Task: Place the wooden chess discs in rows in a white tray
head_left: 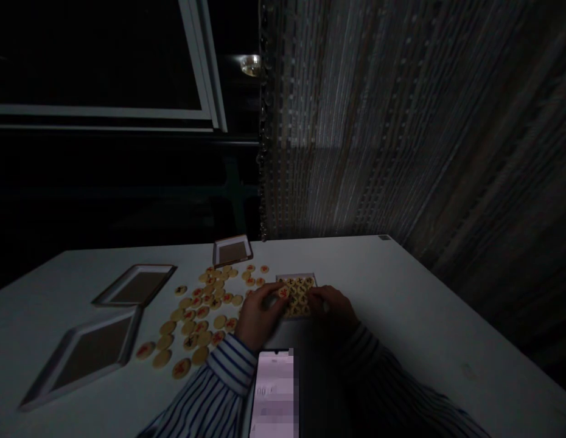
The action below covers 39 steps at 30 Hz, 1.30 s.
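In the head view my left hand point(259, 317) pinches a round xiangqi piece point(283, 293) with a red character, over the left side of a small shallow box point(315, 278). Rows of pale pieces with black characters point(301, 299) lie in that box. My right hand point(336, 309) is at the box's right edge, its fingers curled together in shadow; what they grip, if anything, is hidden. Loose xiangqi pieces point(202, 312), some red-marked, some black-marked and some blank side up, spread over the table left of my left hand.
Three shallow open trays, one at the back point(216, 255), one at the left point(116, 291) and one at the front left point(68, 344), stand on the white table point(429, 328). A lit phone point(274, 389) is nearest to me. A bead curtain point(338, 121) hangs behind the table.
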Motion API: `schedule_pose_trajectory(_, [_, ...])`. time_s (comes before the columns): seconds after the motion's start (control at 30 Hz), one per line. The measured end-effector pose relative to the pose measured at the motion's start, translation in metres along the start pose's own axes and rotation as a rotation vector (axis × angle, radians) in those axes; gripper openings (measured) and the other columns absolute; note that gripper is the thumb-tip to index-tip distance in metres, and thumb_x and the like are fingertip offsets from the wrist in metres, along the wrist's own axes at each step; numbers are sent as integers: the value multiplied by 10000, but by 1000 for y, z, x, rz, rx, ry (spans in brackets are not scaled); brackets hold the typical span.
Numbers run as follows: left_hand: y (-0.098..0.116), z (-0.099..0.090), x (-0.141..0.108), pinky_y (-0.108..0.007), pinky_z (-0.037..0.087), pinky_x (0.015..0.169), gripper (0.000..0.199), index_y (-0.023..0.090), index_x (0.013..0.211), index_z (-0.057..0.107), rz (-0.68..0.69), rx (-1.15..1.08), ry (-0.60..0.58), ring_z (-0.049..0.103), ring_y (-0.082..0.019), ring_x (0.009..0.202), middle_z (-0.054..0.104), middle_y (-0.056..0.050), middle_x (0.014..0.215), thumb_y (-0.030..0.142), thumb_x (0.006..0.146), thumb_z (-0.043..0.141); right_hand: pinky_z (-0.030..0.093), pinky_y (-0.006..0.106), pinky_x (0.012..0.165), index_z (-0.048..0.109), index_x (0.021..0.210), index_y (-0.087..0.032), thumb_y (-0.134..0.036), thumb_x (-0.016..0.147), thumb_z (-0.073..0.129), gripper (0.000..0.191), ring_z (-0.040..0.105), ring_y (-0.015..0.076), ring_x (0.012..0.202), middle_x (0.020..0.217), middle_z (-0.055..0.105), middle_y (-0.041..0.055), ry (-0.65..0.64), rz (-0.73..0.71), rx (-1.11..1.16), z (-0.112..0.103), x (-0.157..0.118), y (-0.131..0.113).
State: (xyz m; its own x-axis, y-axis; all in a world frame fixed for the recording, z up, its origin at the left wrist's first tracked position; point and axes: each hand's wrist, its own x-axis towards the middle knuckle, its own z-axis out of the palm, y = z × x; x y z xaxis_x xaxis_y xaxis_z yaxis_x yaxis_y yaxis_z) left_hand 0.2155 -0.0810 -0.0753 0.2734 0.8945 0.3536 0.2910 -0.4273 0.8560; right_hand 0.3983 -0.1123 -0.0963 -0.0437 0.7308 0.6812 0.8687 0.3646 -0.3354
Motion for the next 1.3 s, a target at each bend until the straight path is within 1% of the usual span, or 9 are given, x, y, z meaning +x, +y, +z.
schedule_pose_trajectory(0.17, [-11,6,-13,-319,480,785,290,198,984,640,6,38,5,604,-180,860,661,-66,937,298,716,590,405,234,594,645,746,-189,-241,780,441,213,562,143,638,693,651,50,-83,19,-29,1,-1,1])
schedule_pose_trajectory(0.3, [-9,9,-14,-303,497,754,277,208,973,650,30,49,-8,615,-173,834,671,-56,907,300,720,586,404,218,560,654,722,-214,-244,756,467,193,578,143,629,680,664,35,-208,-1,-61,-2,4,-2])
schedule_pose_trajectory(0.47, [-6,8,-14,-309,488,788,278,204,991,643,46,63,-40,609,-173,864,669,-59,929,303,743,565,404,203,500,667,726,-229,-248,777,449,224,588,133,583,645,668,20,-290,-18,19,-8,9,-9])
schedule_pose_trajectory(0.6, [-4,9,-15,-308,495,781,270,213,998,638,69,35,-56,611,-171,869,670,-58,938,296,758,545,453,214,546,680,821,-241,-245,792,451,231,610,135,627,732,688,26,-260,-22,100,-7,7,-12])
schedule_pose_trajectory(0.7, [-3,10,-15,-313,501,775,272,214,993,639,63,34,-69,615,-176,865,673,-58,931,297,748,557,484,231,551,687,832,-230,-232,766,482,215,627,149,639,757,694,39,-221,-5,142,-3,3,-12])
schedule_pose_trajectory(0.87, [-2,8,-16,-337,481,824,300,208,1016,624,57,53,-102,600,-187,919,659,-60,984,260,726,567,522,270,634,685,859,-227,-272,748,546,184,643,168,721,820,696,47,-193,85,267,2,-4,-10])
schedule_pose_trajectory(1.1, [-1,10,-17,-322,489,813,285,211,982,627,1,17,-93,610,-181,895,666,-50,965,300,713,592,534,281,656,678,844,-207,-345,728,575,208,647,163,726,831,696,57,-124,226,562,13,-9,-6])
schedule_pose_trajectory(1.23, [2,8,-16,-326,492,812,282,194,964,625,-50,-42,-85,617,-181,876,675,-49,941,286,698,601,537,298,664,679,821,-196,-360,710,596,215,651,180,735,816,698,65,-155,326,655,10,-6,-9])
schedule_pose_trajectory(1.3, [4,7,-16,-323,498,798,292,186,968,619,-78,-81,-92,622,-181,860,679,-52,921,293,697,600,538,293,645,679,799,-204,-370,709,601,204,650,178,717,788,699,58,-120,360,668,7,-5,-12])
